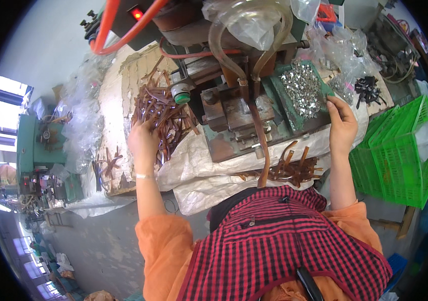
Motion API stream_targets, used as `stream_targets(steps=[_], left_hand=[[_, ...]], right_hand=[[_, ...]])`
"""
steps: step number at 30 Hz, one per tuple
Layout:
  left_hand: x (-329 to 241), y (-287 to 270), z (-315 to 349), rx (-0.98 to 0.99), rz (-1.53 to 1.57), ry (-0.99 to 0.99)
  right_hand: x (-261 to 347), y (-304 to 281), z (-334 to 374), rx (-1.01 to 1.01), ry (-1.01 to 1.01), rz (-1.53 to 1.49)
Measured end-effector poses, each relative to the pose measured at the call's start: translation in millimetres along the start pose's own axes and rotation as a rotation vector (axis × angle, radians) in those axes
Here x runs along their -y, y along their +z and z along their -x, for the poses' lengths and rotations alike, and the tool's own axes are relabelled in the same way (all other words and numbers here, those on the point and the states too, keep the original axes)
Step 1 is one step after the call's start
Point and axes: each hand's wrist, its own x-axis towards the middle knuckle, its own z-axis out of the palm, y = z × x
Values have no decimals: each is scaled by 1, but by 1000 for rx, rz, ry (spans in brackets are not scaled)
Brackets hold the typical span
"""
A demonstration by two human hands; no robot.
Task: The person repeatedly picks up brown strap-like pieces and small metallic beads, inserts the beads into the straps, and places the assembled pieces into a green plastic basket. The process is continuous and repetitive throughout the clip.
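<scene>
My left hand (142,143) reaches into a heap of glossy brown strips (166,110) on the left of the bench. Its fingers curl down together among the strips, and their tips are partly covered. At the right, my right hand (343,123) is at the edge of a green tray (285,103) of small shiny metal pieces (301,90). Thumb and forefinger are pinched by the tray's rim; what lies between them is too small to make out. Between my hands stands a metal press fixture (239,113), with one long brown strip (260,143) running from it toward me.
More brown strips (296,170) lie on white sheeting (199,193) along the near edge. Orange tubing (104,30) and a green button (181,97) are on the machine. Green plastic crates (397,150) stand at the right; black pieces (368,90) lie behind.
</scene>
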Motion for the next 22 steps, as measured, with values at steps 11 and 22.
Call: stream_targets(steps=[11, 22], left_hand=[[-74, -6, 25, -274, 1017, -270], [-159, -87, 25, -657, 893, 554]], right_hand=[[93, 117, 28, 372, -84, -374], [118, 121, 36, 478, 215, -618]])
